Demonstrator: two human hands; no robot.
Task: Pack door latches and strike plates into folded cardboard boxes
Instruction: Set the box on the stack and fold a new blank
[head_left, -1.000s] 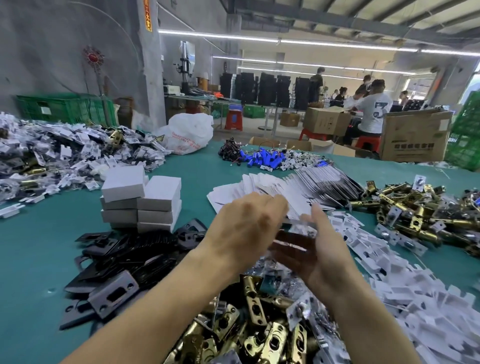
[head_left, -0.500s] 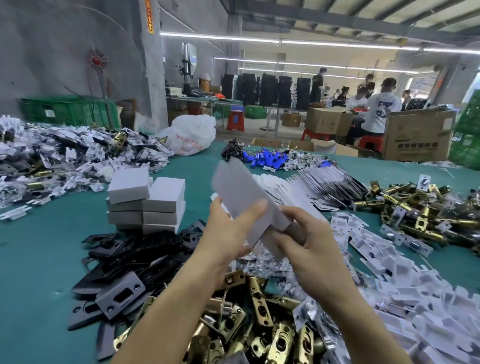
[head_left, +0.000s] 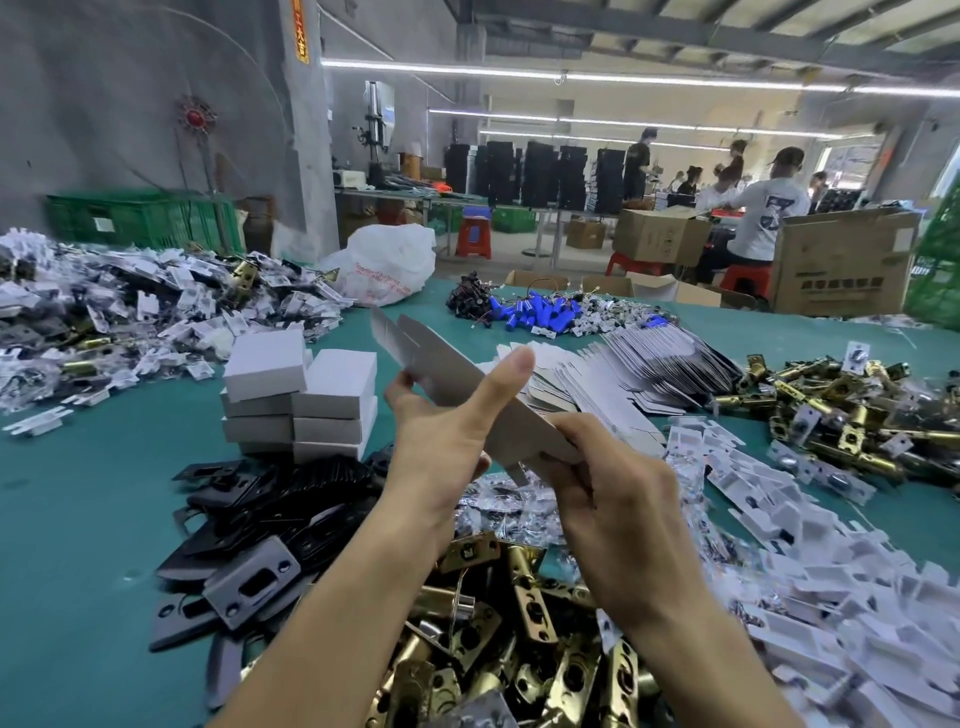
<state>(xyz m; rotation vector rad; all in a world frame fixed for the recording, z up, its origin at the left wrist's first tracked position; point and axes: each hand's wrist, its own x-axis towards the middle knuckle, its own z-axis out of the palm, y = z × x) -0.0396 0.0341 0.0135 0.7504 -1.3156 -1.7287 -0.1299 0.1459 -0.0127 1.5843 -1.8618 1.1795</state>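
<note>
Both hands hold one flat, unfolded grey cardboard box blank (head_left: 431, 348) above the green table. My left hand (head_left: 447, 436) grips its middle, thumb raised along the near face and fingers behind. My right hand (head_left: 613, 499) pinches the blank's lower right end. Brass door latches (head_left: 524, 639) lie heaped right below my wrists. Dark strike plates (head_left: 270, 525) are piled to the left of them. Folded white boxes (head_left: 301, 400) stand stacked behind the plates. A fanned stack of flat blanks (head_left: 623, 374) lies beyond my hands.
White plastic inserts (head_left: 810, 545) spread across the right side, with more brass latches (head_left: 841, 410) at the far right. A mixed heap of bagged parts (head_left: 130, 312) fills the far left. Blue cylinders (head_left: 540, 312) and a white bag (head_left: 389, 265) sit at the table's far edge. People work in the background.
My hands picked one flat blank off the stack, lifted it and turned it up at a slant. The left thumb now lies along its face.
</note>
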